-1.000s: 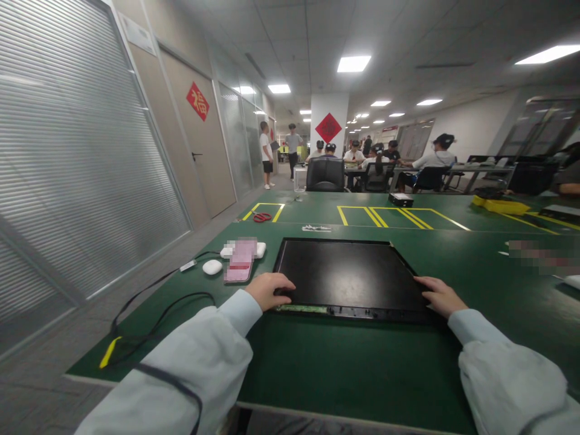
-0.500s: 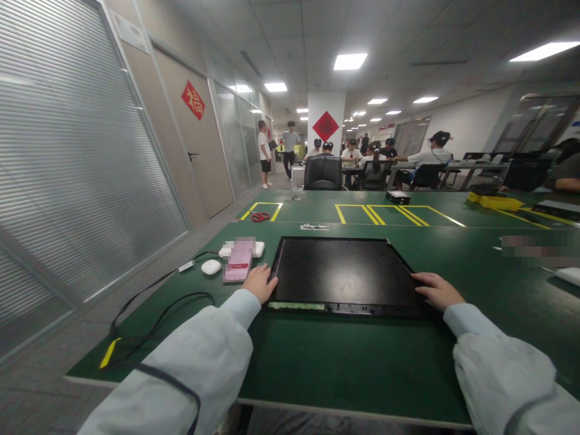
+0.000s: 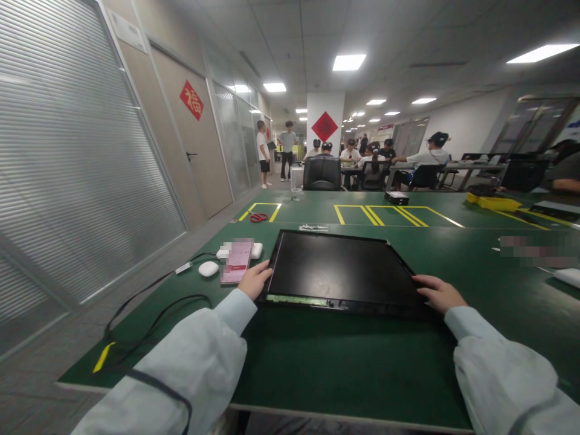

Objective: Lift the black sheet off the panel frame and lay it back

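A flat black screen panel with a dark frame lies face up in front of me, its left side raised a little off the green table. Along its near edge runs a bare greenish strip at the left. My left hand grips the panel's left edge, thumb on top and the other fingers hidden beneath. On the opposite side my right hand is closed on the right edge, its fingers partly out of sight. A pink phone and a white rounded object lie just left of my left hand.
Red-handled scissors lie beyond the phone, near yellow tape outlines. A small black box and a yellow tray stand farther back. Dark cables trail at the left. An office chair and several people occupy the background.
My left hand has moved from the panel's near left corner out to its left edge and taken hold. The panel's left side has risen slightly. My right hand stays at the right edge.
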Demonstrator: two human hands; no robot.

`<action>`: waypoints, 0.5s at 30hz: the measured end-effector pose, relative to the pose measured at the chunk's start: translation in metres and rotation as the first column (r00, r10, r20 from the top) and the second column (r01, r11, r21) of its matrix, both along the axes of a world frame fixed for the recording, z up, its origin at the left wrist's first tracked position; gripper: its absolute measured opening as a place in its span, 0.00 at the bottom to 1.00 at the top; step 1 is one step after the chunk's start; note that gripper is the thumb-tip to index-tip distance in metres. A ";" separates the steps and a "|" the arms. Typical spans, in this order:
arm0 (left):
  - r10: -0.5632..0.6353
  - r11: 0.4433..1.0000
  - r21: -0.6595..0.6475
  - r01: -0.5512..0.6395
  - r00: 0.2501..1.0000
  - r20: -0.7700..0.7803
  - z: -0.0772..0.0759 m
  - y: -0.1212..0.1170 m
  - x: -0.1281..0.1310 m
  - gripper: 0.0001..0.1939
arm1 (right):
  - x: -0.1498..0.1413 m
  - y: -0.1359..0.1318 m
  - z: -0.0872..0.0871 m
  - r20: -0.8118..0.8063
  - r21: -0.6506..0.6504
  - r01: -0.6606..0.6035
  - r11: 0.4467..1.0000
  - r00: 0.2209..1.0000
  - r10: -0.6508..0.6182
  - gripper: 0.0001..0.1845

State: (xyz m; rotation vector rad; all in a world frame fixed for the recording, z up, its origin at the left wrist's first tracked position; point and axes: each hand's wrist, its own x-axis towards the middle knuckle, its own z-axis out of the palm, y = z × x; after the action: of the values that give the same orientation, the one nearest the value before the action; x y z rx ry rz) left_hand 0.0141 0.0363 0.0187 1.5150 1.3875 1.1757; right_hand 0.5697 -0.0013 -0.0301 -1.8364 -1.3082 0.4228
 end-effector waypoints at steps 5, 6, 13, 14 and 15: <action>0.162 0.963 -0.263 -0.063 0.915 0.371 0.007 -0.010 0.013 0.21 | 0.001 0.000 0.001 -0.012 -0.045 0.004 0.999 1.000 -0.004 0.23; 0.189 0.953 -0.294 -0.070 0.898 0.398 0.009 -0.012 0.015 0.22 | 0.001 -0.001 0.001 -0.011 -0.051 0.004 0.999 1.000 -0.004 0.23; 0.269 0.932 -0.349 -0.101 0.836 0.478 0.011 -0.015 0.024 0.28 | 0.004 0.001 -0.004 -0.010 -0.020 -0.019 1.000 1.000 0.018 0.23; 0.272 0.931 -0.352 -0.099 0.831 0.485 0.011 -0.014 0.024 0.28 | 0.004 0.001 -0.004 -0.022 -0.027 -0.017 0.999 1.000 0.017 0.23; 0.276 0.929 -0.358 -0.095 0.824 0.496 0.011 -0.014 0.024 0.28 | 0.004 0.001 -0.003 -0.029 -0.036 -0.015 0.999 0.999 0.014 0.23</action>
State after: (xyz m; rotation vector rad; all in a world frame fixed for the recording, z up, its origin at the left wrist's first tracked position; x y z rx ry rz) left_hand 0.0385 0.0222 0.0294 0.7424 1.2684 1.2948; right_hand 0.5734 -0.0003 -0.0333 -1.8452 -1.3028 0.4825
